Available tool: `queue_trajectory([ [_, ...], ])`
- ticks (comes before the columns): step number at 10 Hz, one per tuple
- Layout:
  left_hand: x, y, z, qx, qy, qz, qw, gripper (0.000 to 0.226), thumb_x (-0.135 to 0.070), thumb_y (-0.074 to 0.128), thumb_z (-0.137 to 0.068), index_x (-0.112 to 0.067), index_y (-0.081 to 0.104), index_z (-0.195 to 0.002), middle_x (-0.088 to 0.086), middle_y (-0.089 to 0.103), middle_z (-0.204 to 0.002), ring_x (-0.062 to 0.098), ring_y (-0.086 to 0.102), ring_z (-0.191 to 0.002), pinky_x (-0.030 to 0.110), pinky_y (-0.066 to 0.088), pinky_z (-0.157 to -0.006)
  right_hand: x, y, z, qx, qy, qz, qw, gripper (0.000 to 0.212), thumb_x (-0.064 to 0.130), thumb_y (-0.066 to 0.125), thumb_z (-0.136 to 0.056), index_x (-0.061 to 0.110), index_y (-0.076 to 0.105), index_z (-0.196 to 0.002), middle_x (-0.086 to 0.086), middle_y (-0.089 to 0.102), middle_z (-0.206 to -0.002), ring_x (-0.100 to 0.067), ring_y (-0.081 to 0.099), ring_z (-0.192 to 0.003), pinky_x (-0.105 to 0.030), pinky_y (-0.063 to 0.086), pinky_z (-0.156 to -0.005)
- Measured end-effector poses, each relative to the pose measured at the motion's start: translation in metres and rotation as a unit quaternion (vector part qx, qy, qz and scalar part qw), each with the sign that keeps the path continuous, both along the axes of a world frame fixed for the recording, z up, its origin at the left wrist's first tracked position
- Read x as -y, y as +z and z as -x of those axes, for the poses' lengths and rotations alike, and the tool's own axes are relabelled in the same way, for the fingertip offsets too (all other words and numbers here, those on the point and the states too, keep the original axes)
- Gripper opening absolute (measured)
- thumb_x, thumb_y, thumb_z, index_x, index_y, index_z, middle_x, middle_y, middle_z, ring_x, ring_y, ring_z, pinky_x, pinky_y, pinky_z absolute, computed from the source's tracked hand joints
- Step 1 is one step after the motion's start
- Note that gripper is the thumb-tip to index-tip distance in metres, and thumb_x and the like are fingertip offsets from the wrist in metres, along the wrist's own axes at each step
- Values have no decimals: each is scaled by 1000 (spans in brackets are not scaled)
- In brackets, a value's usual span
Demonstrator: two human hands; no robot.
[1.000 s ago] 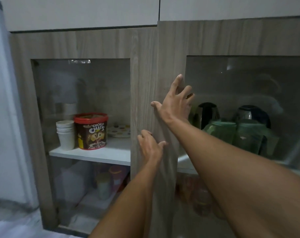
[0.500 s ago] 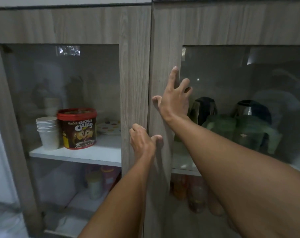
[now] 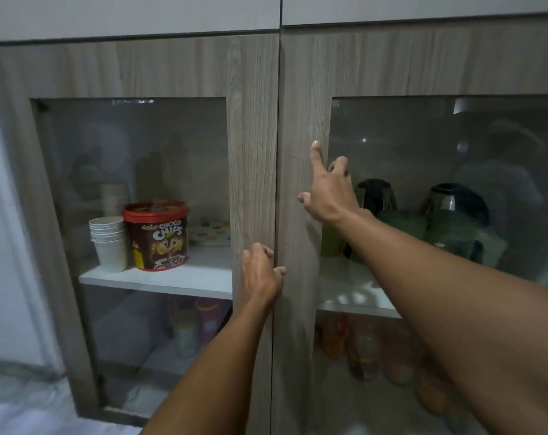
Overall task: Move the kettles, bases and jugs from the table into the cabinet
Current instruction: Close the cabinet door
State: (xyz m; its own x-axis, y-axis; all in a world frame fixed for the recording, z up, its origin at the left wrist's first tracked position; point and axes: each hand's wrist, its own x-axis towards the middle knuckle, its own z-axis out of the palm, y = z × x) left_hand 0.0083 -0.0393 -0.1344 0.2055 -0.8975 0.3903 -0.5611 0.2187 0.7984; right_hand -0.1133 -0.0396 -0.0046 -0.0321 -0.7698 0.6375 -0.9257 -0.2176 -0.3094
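Observation:
A wood-grain cabinet with two glass-panelled doors fills the view; both doors sit flush. Behind the right door's glass (image 3: pixel 439 146), on a white shelf (image 3: pixel 348 296), stand two steel kettles (image 3: pixel 376 193) (image 3: pixel 454 199) with green jugs (image 3: pixel 448 230) in front of them. My right hand (image 3: pixel 329 193) lies flat on the right door's frame, fingers spread. My left hand (image 3: pixel 260 271) rests lower at the seam between the doors, fingers curled against the left door's edge (image 3: pixel 254 183). Neither hand holds an object.
Behind the left glass stand a stack of white paper cups (image 3: pixel 108 243), a red-lidded Choco Chips tub (image 3: pixel 156 235) and a dotted plate (image 3: pixel 210 232). Bottles and containers sit on the lower shelves. A white wall (image 3: pixel 2 246) lies to the left.
The right door has swung in from slightly ajar to flush with the left door. Both hands stayed on the doors and the view has shifted.

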Motion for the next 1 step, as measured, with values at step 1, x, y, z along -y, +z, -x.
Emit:
queue_trajectory([
  [1,-29,-38,-22,1,-30,-49,998,18,-11,62,-92,-22,52,-102,-1,53,-110,14,58,-97,30,52,-84,-28,-14,3,40,27,-2,999,69,9,62,-93,19,29,-153,-12,28,-134,-24,51,-104,-26,49,-88],
])
